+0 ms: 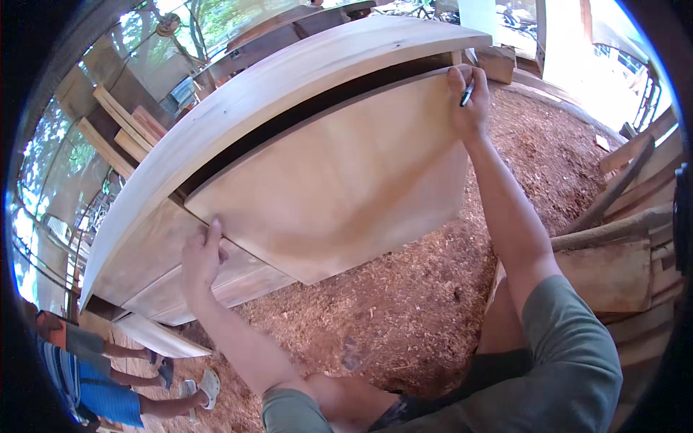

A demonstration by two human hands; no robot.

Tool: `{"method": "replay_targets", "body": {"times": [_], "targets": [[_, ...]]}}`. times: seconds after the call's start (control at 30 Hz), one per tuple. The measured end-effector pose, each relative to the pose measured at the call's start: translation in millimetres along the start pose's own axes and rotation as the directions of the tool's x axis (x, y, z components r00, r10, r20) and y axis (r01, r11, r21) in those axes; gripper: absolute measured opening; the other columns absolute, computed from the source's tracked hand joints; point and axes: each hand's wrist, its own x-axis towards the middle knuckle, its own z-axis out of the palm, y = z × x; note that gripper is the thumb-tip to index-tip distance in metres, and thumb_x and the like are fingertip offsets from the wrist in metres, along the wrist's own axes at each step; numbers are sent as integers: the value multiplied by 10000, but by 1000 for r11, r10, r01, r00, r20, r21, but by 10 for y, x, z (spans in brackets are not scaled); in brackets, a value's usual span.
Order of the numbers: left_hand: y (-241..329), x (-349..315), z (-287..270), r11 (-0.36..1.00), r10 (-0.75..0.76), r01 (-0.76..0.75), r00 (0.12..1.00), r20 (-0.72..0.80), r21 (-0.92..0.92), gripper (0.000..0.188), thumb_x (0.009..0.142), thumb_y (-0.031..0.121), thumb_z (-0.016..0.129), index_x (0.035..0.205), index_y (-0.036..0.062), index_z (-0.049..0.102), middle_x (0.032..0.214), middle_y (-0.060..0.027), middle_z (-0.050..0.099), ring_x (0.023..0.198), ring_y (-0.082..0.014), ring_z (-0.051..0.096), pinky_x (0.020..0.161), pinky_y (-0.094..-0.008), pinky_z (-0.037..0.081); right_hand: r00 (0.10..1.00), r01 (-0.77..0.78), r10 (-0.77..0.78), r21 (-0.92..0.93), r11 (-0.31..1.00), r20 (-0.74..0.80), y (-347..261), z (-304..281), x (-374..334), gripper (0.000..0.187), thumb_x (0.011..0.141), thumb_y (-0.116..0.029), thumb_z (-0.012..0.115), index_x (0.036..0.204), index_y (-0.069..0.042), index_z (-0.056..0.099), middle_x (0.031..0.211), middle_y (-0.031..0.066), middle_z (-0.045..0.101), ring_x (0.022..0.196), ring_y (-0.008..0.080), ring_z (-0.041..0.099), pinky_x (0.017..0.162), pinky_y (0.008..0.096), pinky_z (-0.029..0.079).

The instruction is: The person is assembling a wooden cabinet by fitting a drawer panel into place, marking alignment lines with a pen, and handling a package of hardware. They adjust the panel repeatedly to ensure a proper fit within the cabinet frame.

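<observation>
A broad pale wooden panel [346,159] leans against the front of a long wooden cabinet [137,238], just under its overhanging top [289,72]. A dark gap shows between the panel's upper edge and that top. My right hand [473,108] is closed at the panel's upper right corner, with a dark pen [468,92] held in the same fingers. At the lower left, my left hand [202,261] is closed at the panel's side edge, its thumb against the wood. The fingertips behind the edge are partly hidden.
Wood shavings [382,325] cover the ground. Planks and boards [606,270] are stacked at the right, with more upright boards [119,133] at the far left. Two people [108,382] are at the lower left; only parts of them show.
</observation>
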Motion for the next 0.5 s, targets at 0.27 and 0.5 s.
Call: {"method": "replay_targets", "body": {"times": [0.27, 0.5], "targets": [[-381, 226, 103, 996, -57, 61, 996, 65, -67, 630, 1010, 564, 508, 944, -44, 656, 738, -119, 701, 685, -171, 658, 662, -305, 517, 998, -11, 8, 59, 998, 55, -34, -34, -2, 367, 964, -354, 672, 1076, -13, 595, 892, 34, 612, 851, 129, 555, 792, 298, 462], [-471, 242, 123, 986, 15, -1, 996, 88, -165, 720, 1014, 639, 407, 1052, -49, 615, 767, -150, 711, 716, -215, 701, 659, -316, 543, 998, -57, 57, -34, 998, 11, -24, -43, -2, 478, 910, -456, 706, 1102, -30, 603, 869, 124, 684, 822, 238, 655, 772, 368, 514]]}}
